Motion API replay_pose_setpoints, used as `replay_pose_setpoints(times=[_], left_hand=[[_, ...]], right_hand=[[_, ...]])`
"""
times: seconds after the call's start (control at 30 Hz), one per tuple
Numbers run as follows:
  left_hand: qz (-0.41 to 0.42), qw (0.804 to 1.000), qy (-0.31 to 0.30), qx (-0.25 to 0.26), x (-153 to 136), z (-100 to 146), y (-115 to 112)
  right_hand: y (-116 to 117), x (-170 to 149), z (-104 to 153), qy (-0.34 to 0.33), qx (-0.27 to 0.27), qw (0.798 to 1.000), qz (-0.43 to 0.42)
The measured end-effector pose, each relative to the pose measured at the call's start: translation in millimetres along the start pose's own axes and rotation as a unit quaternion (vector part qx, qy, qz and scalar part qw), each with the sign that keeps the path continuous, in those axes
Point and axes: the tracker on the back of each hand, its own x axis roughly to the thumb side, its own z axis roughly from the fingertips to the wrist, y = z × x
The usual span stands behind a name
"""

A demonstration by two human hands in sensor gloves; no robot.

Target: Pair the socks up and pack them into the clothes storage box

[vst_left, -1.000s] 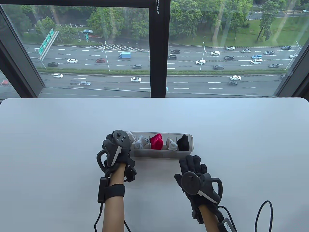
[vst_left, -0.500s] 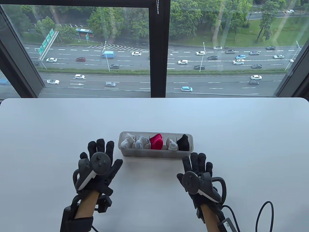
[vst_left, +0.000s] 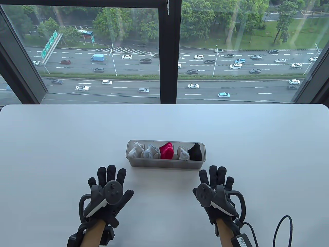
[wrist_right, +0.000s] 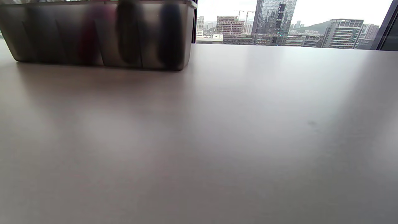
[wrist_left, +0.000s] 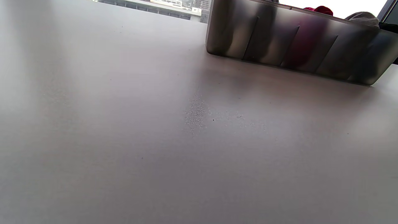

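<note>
A long translucent storage box stands mid-table, split into several compartments. From left to right it holds a white sock bundle, a grey-white bundle, a red bundle, another grey-white bundle and a black bundle. My left hand lies flat on the table in front of the box's left end, fingers spread and empty. My right hand lies flat in front of the box's right end, also empty. Neither wrist view shows fingers.
The white table runs back to a large window with a dark central post. A black cable loops on the table behind my right wrist.
My left hand has left the box's left end, opened, and drawn back to lie flat on the table. My right hand has slid slightly back and right.
</note>
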Motion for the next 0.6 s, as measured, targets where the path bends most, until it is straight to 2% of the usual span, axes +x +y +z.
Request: replay_pose_setpoints(times=[0.6], left_hand=[[-0.015,1.0,0.015,0.005,-2.1,2.3,1.4]], right_hand=[[4.6,6.6,0.3,-0.001,0.026,1.0,0.008]])
